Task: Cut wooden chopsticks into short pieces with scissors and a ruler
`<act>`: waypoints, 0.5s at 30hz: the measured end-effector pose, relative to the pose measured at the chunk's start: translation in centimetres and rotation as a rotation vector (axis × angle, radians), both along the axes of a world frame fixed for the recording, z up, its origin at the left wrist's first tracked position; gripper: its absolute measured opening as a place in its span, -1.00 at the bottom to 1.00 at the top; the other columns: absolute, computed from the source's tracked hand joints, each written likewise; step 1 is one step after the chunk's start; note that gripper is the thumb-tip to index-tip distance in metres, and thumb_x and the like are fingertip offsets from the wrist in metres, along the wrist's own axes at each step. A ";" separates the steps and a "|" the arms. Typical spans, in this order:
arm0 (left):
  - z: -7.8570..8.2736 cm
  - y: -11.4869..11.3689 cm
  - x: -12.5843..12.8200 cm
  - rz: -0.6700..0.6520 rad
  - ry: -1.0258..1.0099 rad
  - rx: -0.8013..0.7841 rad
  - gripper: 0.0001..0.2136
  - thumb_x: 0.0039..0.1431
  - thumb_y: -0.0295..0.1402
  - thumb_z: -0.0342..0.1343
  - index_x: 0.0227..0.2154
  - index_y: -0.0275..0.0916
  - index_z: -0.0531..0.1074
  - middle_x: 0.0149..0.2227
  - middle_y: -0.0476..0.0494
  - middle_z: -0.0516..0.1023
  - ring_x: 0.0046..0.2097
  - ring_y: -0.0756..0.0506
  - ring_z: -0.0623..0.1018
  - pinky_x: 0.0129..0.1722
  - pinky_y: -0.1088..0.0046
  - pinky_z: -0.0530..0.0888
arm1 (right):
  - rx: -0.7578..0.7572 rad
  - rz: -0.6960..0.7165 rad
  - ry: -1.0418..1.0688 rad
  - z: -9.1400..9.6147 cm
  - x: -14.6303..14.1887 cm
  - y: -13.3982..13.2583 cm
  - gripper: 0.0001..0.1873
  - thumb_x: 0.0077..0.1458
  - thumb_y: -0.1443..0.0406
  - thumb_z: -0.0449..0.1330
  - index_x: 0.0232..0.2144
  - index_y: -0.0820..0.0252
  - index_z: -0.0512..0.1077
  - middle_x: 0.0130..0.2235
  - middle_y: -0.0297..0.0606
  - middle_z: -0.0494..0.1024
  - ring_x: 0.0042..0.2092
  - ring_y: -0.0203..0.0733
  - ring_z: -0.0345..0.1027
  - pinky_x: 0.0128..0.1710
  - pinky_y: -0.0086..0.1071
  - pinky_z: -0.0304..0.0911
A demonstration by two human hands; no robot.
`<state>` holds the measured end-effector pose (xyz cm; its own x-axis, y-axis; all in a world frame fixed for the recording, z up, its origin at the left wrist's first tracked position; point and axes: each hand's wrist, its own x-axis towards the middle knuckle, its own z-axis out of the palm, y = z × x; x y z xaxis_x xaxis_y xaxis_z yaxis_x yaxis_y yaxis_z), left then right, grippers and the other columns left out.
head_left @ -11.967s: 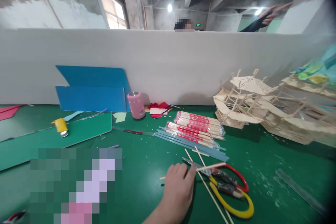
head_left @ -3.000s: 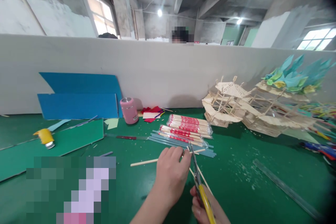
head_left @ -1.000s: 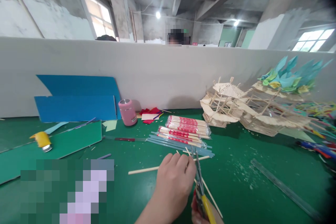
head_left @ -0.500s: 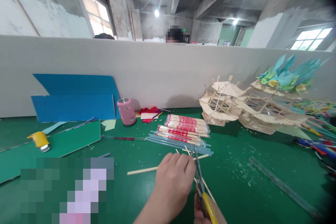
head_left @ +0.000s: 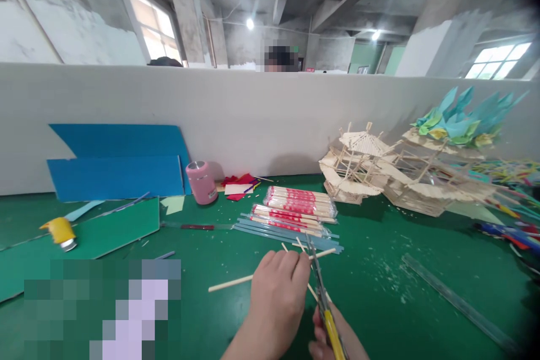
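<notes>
My left hand (head_left: 279, 295) is closed over a pale wooden chopstick (head_left: 230, 283), which sticks out on both sides of the fist. In my right hand (head_left: 343, 334) is a pair of scissors (head_left: 319, 284) with yellow handles. Its long metal blades point away from me and cross the stick just right of my left knuckles. Whether the blades bite into the wood is unclear. Other thin sticks lie under and around both hands, partly hidden. Just beyond my left hand are blue-grey strips (head_left: 278, 235) and plastic-wrapped bundles of chopsticks (head_left: 299, 202).
A pink cup (head_left: 202, 183) stands near the white partition (head_left: 236, 118). Blue boards (head_left: 113, 177) and a yellow-handled tool (head_left: 62, 233) are at left. At right are a wooden stick model (head_left: 363, 166), paper petals (head_left: 459, 118) and a clear strip (head_left: 455, 298).
The scissor blades look closer together than before. My left hand and the chopstick have shifted slightly towards me, and the view has tilted a little.
</notes>
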<state>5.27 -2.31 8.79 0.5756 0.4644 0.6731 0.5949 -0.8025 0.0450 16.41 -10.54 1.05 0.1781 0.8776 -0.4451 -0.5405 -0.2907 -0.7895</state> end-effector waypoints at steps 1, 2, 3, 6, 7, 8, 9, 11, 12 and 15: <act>0.1 0.0 -0.1 -0.007 -0.003 -0.013 -0.86 0.10 -0.53 -0.13 -0.40 -0.28 0.33 -0.52 -0.06 0.41 -0.50 -0.05 0.34 -0.52 0.43 0.20 | 0.002 -0.010 0.018 -0.2 -0.1 0.1 -0.61 -0.33 0.01 0.24 -0.55 0.13 0.26 -0.62 -0.45 0.28 -0.58 -0.35 0.25 -0.60 -0.48 0.19; 0.2 0.0 -0.2 -0.011 -0.004 -0.040 -0.85 0.10 -0.53 -0.13 -0.43 -0.28 0.33 -0.54 -0.06 0.40 -0.50 -0.05 0.34 -0.53 0.44 0.21 | 0.005 -0.013 0.028 -0.4 -0.2 0.1 -0.60 -0.34 0.00 0.24 -0.55 0.13 0.25 -0.62 -0.46 0.27 -0.59 -0.35 0.25 -0.60 -0.49 0.18; 0.4 0.0 -0.3 -0.015 0.001 -0.078 -0.84 0.09 -0.54 -0.14 -0.45 -0.27 0.33 -0.55 -0.06 0.40 -0.51 -0.05 0.34 -0.53 0.44 0.21 | 0.006 -0.017 0.039 -0.5 -0.3 0.1 -0.59 -0.36 -0.01 0.24 -0.56 0.13 0.24 -0.63 -0.47 0.26 -0.59 -0.36 0.25 -0.61 -0.50 0.17; 1.0 -0.1 -0.6 -0.009 0.046 -0.203 -0.83 0.08 -0.53 -0.13 -0.50 -0.25 0.33 -0.56 -0.05 0.39 -0.52 -0.04 0.34 -0.54 0.47 0.23 | 0.002 -0.017 0.069 -0.6 -0.3 0.0 -0.56 -0.38 -0.05 0.23 -0.58 0.13 0.24 -0.64 -0.48 0.25 -0.60 -0.37 0.24 -0.60 -0.50 0.17; 1.2 -0.1 -0.7 -0.008 0.064 -0.233 -0.83 0.08 -0.53 -0.13 -0.51 -0.24 0.33 -0.56 -0.04 0.39 -0.52 -0.04 0.34 -0.54 0.48 0.24 | -0.004 -0.008 0.075 -0.5 -0.3 0.0 -0.55 -0.36 -0.07 0.21 -0.60 0.14 0.24 -0.65 -0.48 0.24 -0.62 -0.38 0.22 -0.61 -0.50 0.17; 1.3 -0.1 -0.7 -0.005 0.078 -0.248 -0.83 0.08 -0.53 -0.12 -0.51 -0.24 0.33 -0.56 -0.04 0.39 -0.52 -0.04 0.34 -0.54 0.48 0.24 | -0.018 0.013 0.082 -0.4 -0.3 -0.1 -0.55 -0.35 -0.09 0.18 -0.62 0.14 0.24 -0.67 -0.48 0.22 -0.63 -0.39 0.21 -0.61 -0.50 0.17; 1.4 -0.2 -0.7 -0.001 0.084 -0.249 -0.83 0.08 -0.53 -0.12 -0.51 -0.24 0.33 -0.56 -0.04 0.39 -0.52 -0.04 0.34 -0.54 0.48 0.24 | -0.035 0.040 0.086 -0.3 -0.3 -0.1 -0.54 -0.32 -0.11 0.16 -0.64 0.15 0.23 -0.68 -0.48 0.21 -0.64 -0.39 0.20 -0.61 -0.49 0.18; 1.3 -0.2 -0.6 0.010 0.083 -0.225 -0.83 0.08 -0.53 -0.12 -0.51 -0.23 0.33 -0.56 -0.04 0.39 -0.51 -0.04 0.34 -0.53 0.47 0.24 | -0.067 0.086 0.084 -0.1 -0.5 -0.1 -0.53 -0.27 -0.12 0.11 -0.67 0.15 0.22 -0.71 -0.48 0.18 -0.65 -0.38 0.20 -0.60 -0.47 0.19; 1.3 -0.2 -0.5 0.017 0.080 -0.214 -0.83 0.08 -0.53 -0.13 -0.51 -0.23 0.33 -0.55 -0.04 0.40 -0.51 -0.05 0.34 -0.53 0.47 0.24 | -0.074 0.096 0.072 0.0 -0.5 0.0 -0.54 -0.25 -0.12 0.10 -0.67 0.15 0.22 -0.71 -0.48 0.18 -0.65 -0.38 0.20 -0.59 -0.47 0.19; 0.9 -0.1 -0.2 0.030 0.078 -0.180 -0.84 0.08 -0.53 -0.12 -0.44 -0.24 0.34 -0.53 -0.05 0.41 -0.50 -0.05 0.35 -0.52 0.45 0.23 | -0.054 0.076 0.003 0.1 -0.7 0.0 -0.58 -0.23 -0.07 0.13 -0.66 0.15 0.21 -0.70 -0.48 0.16 -0.65 -0.37 0.20 -0.61 -0.48 0.17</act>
<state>5.04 -2.38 9.69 0.6073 0.5906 0.5314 0.6255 -0.7678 0.1385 15.66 -10.51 1.15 0.1107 0.8630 -0.4929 -0.5172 -0.3735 -0.7701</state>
